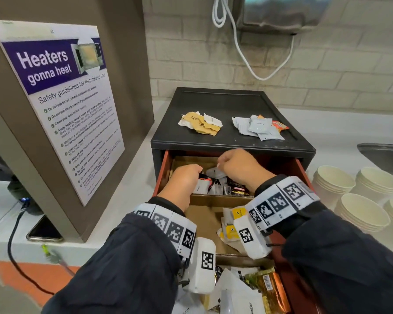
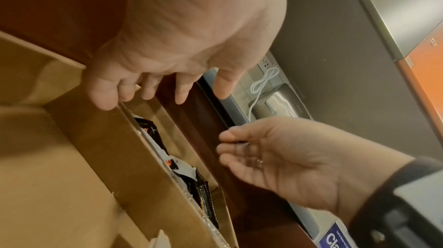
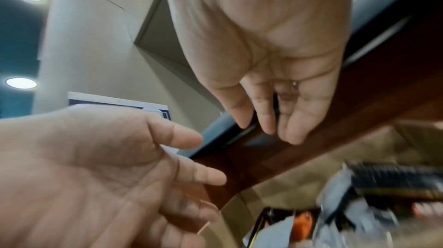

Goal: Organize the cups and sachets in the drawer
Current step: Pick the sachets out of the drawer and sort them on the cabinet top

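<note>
The red-brown drawer stands pulled out of a black cabinet, split by cardboard dividers. Its back compartment holds mixed black, white and orange sachets. Both hands reach into that compartment. My left hand hangs over the sachets with loose fingers and holds nothing. My right hand hovers beside it, fingers straight and empty. Yellow sachets lie in the middle compartment, gold and white ones in the front. Stacks of paper cups stand on the counter to the right.
On the cabinet top lie a pile of brown sachets and a pile of pale blue ones. A microwave with a safety notice stands left, a phone beside it. A sink edge is at far right.
</note>
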The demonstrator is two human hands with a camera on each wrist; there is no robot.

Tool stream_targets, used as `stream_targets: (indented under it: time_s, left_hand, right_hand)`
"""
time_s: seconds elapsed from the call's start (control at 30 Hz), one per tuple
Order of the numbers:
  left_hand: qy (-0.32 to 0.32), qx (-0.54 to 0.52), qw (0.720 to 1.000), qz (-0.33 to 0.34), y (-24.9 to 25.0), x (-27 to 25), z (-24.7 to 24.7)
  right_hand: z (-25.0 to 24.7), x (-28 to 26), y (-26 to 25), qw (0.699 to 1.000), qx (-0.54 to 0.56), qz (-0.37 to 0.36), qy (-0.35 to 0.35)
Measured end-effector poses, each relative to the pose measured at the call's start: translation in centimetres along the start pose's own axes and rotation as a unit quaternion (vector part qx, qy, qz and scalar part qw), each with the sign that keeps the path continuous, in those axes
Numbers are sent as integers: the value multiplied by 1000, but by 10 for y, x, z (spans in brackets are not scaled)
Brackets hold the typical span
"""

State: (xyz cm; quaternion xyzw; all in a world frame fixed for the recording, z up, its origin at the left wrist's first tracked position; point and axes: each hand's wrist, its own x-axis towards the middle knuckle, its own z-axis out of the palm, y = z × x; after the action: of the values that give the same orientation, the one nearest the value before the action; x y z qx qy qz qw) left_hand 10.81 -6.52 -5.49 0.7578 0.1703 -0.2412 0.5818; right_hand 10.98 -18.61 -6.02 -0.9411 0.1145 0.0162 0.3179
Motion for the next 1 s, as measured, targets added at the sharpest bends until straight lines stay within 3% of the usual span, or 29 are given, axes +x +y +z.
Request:
stream_targets:
  time_s: [0.17, 0.37, 0.5, 0.6, 0.7, 0.77, 0.9, 0.93, 1.0]
  left_hand:
    - [-6, 34, 999, 23, 0, -11, -1]
    - [-33, 23, 997, 59, -7, -13, 8]
    - [-61, 62, 990, 107, -15, -18, 20]
    - [-118, 156, 968, 160, -15, -30, 33]
    - [-198, 328, 895, 229, -21, -51, 45]
    - [-242, 458, 815, 261, -34, -60, 52]
    - [-305, 643, 654, 257, -68, -67, 66]
    - [-308, 663, 632, 256, -74, -68, 68]
    - [-308, 678, 621, 243, -81, -70, 72]
  right_hand:
    - [-28, -7, 3, 981, -20, -72, 177]
    - [-31, 1, 29, 966, -167, -106, 164]
    - [-29, 5, 37, 959, -176, -120, 188]
    - [-27, 7, 39, 959, -161, -125, 196]
    - [-21, 7, 43, 954, -176, -138, 200]
    - [-19, 6, 43, 949, -188, -142, 210]
    - [-18, 6, 46, 944, -200, -149, 215]
    - [-18, 6, 47, 944, -203, -150, 215]
    - [-19, 7, 48, 942, -205, -151, 217]
